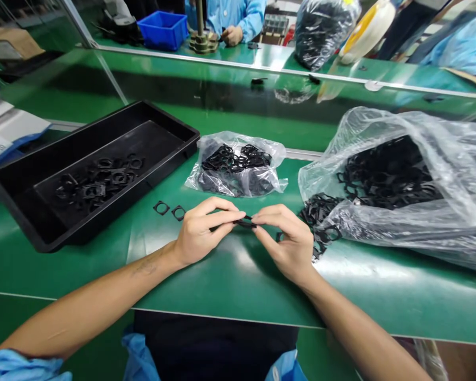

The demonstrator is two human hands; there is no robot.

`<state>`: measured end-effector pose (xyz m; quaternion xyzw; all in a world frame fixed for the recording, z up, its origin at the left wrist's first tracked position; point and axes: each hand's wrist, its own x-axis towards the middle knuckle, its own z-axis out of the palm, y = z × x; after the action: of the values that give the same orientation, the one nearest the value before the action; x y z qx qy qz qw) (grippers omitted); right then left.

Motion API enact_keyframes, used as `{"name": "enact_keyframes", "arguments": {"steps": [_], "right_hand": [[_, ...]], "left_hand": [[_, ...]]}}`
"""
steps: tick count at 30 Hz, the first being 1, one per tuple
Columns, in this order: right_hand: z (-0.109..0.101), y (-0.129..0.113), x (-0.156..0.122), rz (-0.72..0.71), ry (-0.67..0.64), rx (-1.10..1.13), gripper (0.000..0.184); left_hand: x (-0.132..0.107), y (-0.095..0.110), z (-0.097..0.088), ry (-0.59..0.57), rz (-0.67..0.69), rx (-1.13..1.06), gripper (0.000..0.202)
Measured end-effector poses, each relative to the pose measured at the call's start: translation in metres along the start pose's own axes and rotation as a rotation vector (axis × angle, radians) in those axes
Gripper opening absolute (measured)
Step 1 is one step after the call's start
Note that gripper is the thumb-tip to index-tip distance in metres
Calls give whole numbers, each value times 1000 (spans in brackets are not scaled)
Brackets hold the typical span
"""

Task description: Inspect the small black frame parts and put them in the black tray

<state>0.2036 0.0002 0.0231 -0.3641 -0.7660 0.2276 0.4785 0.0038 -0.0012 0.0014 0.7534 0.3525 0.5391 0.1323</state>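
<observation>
Between my two hands, above the green table, is a thin black plastic ring part [246,222], seen nearly edge-on. My left hand [202,230] pinches its left end between thumb and fingertips. Its right end is pinched the same way by my right hand [287,238]. Whether it is one part or two pressed together, I cannot tell. Two flat black frames with round holes, a left one [161,207] and a right one [178,212], lie on the table beside my left hand. A pile of loose black parts [320,211] spills out near my right hand.
On the left stands a black tray [158,172] with several black parts inside. A small clear bag [238,182] of rings lies behind my hands, and a large clear bag [400,211] fills the right. Beyond the glass-like divider are a blue bin [162,30] and a co-worker's hand [232,35].
</observation>
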Motion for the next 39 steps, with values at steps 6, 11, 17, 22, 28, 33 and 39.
{"name": "enact_keyframes", "arguments": {"steps": [6, 11, 17, 22, 28, 33, 39], "right_hand": [[-1, 1, 0, 36, 8, -6, 11], [1, 2, 1, 67, -9, 39, 8], [1, 3, 0, 107, -25, 83, 7], [2, 3, 3, 292, -65, 219, 15], [4, 1, 6, 617, -120, 414, 34], [4, 1, 5, 654, -65, 425, 32], [5, 1, 4, 608, -57, 395, 38]], "left_hand": [[1, 0, 0, 2, 36, -13, 13], [3, 1, 0, -35, -99, -109, 7], [5, 2, 1, -123, -440, -354, 7], [6, -2, 4, -126, -674, -570, 14], [6, -4, 6, -149, -796, -648, 25], [6, 0, 5, -173, -856, -680, 30], [7, 0, 4, -182, -892, -653, 34]]}}
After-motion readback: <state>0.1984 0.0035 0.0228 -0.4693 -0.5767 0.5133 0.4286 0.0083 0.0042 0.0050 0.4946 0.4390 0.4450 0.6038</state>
